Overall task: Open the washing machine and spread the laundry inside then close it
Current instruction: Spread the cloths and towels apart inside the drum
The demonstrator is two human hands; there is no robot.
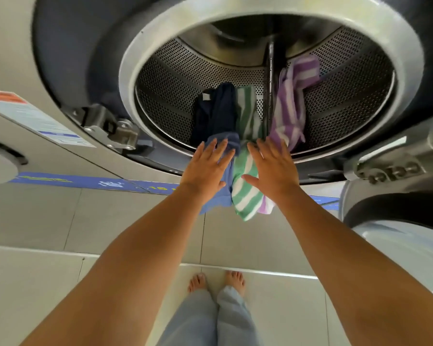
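While the door (395, 196) hangs open, both hands' fingers (216, 148) spread flat, seemingly pressing laundry (245, 193) (striped towels) over the drum (185, 71) lip.

The perforated steel drum (185, 71) of the open washing machine carries a dark navy garment (215, 111), a green-and-white striped cloth (246, 113) beside it, and a purple-and-white striped cloth (290, 96) right, all trailing over the near rim.

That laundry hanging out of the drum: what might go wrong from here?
The blue cloth, green striped towel and purple striped towel hang over the drum's rim, so they could slip to the floor or get pinched when the door closes. Both the left hand and right hand lie flat with open fingers, gripping nothing.
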